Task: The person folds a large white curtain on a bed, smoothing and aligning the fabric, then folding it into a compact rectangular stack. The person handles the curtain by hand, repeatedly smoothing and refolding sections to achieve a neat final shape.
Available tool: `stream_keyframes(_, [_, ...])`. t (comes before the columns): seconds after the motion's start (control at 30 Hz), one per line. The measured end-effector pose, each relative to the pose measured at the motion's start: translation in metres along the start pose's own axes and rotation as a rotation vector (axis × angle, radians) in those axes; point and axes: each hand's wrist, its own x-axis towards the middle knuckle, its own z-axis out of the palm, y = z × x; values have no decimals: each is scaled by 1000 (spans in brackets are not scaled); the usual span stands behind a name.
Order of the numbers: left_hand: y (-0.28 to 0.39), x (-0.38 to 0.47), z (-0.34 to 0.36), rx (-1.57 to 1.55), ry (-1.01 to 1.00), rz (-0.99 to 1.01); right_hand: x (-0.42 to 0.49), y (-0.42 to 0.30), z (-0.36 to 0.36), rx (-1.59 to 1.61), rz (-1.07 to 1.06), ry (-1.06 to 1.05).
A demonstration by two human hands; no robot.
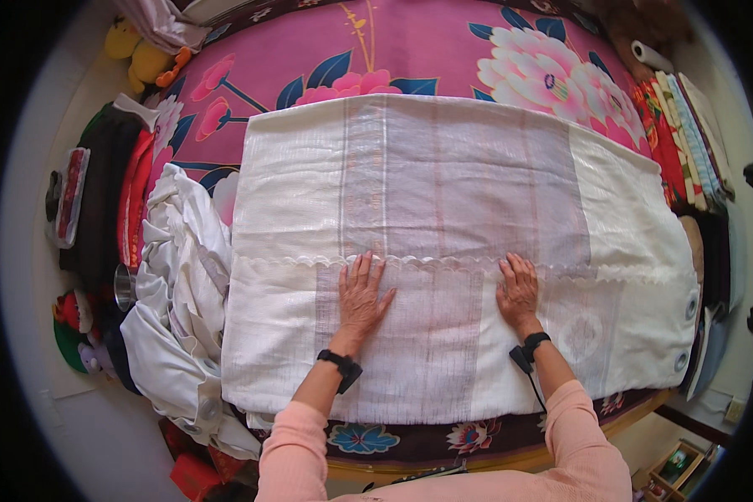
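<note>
A large white and pale grey-mauve curtain point(414, 357) lies spread in folded layers on a bed with a pink floral cover point(427, 44). A scalloped edge crosses the curtain's middle, and metal eyelets point(691, 306) show at its right end. My left hand point(361, 295) rests flat on the cloth, palm down, fingers apart, its fingertips at the scalloped edge. To the right, my right hand point(518, 292) lies palm down on the same cloth, its fingertips close to that edge. Neither hand holds anything. Both wrists wear black straps with small devices.
Crumpled white eyelet curtain fabric point(182, 314) is heaped on the left. Beyond it stand dark and red folded textiles point(100, 188) and a yellow plush toy point(144, 59). Stacked folded cloths point(690, 138) line the right side. A wooden bed edge point(640, 411) runs along the front.
</note>
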Motion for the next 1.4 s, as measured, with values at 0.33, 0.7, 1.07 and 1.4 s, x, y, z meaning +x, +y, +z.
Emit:
stream_keyframes(0.33, [-19, 7, 35, -47, -16, -46, 216, 13, 21, 3, -55, 245])
stream_keyframes(0.7, [-26, 6, 36, -160, 7, -52, 465, -62, 112, -108, 3, 14])
stream_keyframes(1.07, [-26, 2, 36, -232, 147, -42, 382, -135, -26, 123, -308, 26])
stream_keyframes(1.4, [-13, -100, -51, -1828, 790, -841, 40, -266, -115, 422, -733, -332])
